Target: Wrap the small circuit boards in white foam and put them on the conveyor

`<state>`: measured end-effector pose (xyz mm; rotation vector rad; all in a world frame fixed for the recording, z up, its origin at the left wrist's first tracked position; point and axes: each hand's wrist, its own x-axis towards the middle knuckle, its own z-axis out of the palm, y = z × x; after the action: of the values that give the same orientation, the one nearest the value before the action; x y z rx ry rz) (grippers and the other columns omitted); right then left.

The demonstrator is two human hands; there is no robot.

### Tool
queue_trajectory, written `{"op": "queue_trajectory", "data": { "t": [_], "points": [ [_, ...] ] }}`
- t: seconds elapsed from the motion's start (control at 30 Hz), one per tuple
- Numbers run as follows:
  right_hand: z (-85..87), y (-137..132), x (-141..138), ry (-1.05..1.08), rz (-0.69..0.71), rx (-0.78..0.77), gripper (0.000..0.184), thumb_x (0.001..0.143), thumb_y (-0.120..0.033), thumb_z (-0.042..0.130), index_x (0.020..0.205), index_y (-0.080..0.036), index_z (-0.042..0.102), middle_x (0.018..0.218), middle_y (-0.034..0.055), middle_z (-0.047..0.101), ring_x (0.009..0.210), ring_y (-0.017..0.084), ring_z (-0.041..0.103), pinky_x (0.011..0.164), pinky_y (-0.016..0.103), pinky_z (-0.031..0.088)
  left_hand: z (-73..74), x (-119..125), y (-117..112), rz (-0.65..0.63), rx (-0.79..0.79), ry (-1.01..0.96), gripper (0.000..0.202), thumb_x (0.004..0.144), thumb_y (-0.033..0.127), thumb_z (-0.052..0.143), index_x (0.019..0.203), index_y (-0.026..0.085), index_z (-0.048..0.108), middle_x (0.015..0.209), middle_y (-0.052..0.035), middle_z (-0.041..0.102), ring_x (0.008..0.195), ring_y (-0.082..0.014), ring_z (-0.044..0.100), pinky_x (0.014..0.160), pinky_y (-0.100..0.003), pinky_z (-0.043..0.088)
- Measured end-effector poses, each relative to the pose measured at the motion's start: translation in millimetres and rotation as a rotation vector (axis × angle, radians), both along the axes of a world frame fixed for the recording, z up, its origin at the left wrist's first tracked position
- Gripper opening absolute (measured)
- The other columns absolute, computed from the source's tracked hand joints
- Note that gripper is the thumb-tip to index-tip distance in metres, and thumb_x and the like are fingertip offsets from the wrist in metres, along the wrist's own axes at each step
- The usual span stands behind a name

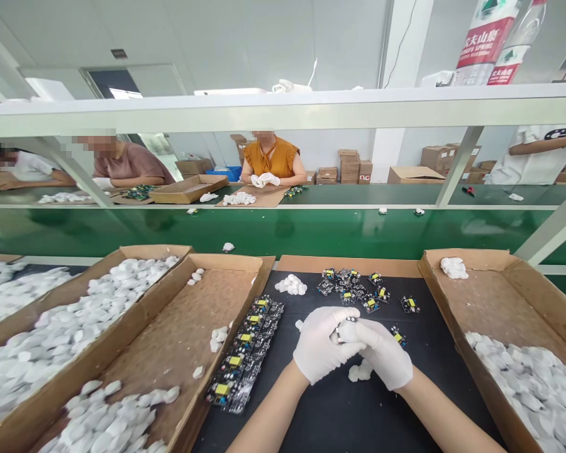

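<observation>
My left hand (323,343) and my right hand (384,355), both in white gloves, meet over the black mat. Between their fingertips they grip a small white plastic housing (347,331); dark bits show along its upper edge, and the fingers cover much of it. Below the hands lie some white pieces (360,371). Just beyond is a loose group of small circuit boards (353,288) with yellow parts. One board (398,336) sits partly behind my right hand. A small heap of white pieces (291,284) rests at the mat's back left.
A joined panel of circuit boards (248,352) runs along the left tray's edge. Cardboard trays with white pieces flank the mat, one left (170,321) and one right (488,308). A green conveyor belt (311,229) crosses behind, under a shelf (283,116). Several people sit or stand opposite.
</observation>
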<state>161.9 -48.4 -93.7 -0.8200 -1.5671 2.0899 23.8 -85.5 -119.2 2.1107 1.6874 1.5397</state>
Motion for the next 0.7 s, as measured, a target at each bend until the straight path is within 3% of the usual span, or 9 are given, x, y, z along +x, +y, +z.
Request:
{"op": "queue_trajectory", "data": {
  "t": [0.13,0.3,0.4,0.57,0.7],
  "points": [
    [-0.1,1.7,-0.1,0.036,0.026,-0.059,0.035,0.075,-0.043,0.055,0.091,-0.013,0.065,0.076,0.0039,0.058,0.052,0.01,0.05,0.034,0.017,0.034,0.3,0.3,-0.1,-0.005,0.011,0.057,0.039,0.057,0.025,0.075,0.095,0.022,0.066,0.09,-0.0038,0.072,0.082,-0.0227,0.067,0.075,-0.037,0.055],
    [-6.7,2.6,-0.9,-0.013,-0.049,0.011,0.037,0.077,-0.041,0.052,0.099,-0.014,0.062,0.077,0.0036,0.06,0.044,0.009,0.052,0.035,0.02,0.038,0.5,1.8,1.7,0.06,0.099,0.138,0.033,0.062,0.019,0.067,0.095,0.022,0.065,0.086,-0.0032,0.072,0.078,-0.0219,0.067,0.071,-0.036,0.053],
    [-10.3,3.3,-1.6,-0.061,-0.076,0.036,0.033,0.077,-0.038,0.052,0.097,-0.014,0.061,0.068,0.0004,0.057,0.041,0.009,0.051,0.035,0.018,0.037,1.1,3.0,1.9,0.09,0.126,0.186,0.032,0.062,0.019,0.065,0.094,0.022,0.066,0.082,-0.0026,0.072,0.074,-0.0218,0.067,0.067,-0.035,0.052],
    [-11.9,4.6,-1.2,-0.182,-0.078,0.081,0.031,0.076,-0.04,0.052,0.088,-0.013,0.06,0.064,0.0002,0.056,0.037,0.009,0.053,0.029,0.015,0.031,6.1,6.6,-0.4,0.108,0.049,0.254,0.03,0.06,0.018,0.064,0.09,0.024,0.067,0.084,-0.0019,0.072,0.074,-0.0216,0.066,0.067,-0.033,0.051],
    [-14.7,5.0,-0.9,-0.112,-0.071,0.081,0.037,0.078,-0.046,0.049,0.091,-0.013,0.058,0.067,0.0014,0.057,0.038,0.011,0.055,0.028,0.016,0.034,8.4,6.8,-0.9,0.105,-0.009,0.245,0.03,0.062,0.02,0.064,0.091,0.024,0.067,0.085,-0.0024,0.072,0.076,-0.0206,0.066,0.07,-0.032,0.051]
  ]
}}
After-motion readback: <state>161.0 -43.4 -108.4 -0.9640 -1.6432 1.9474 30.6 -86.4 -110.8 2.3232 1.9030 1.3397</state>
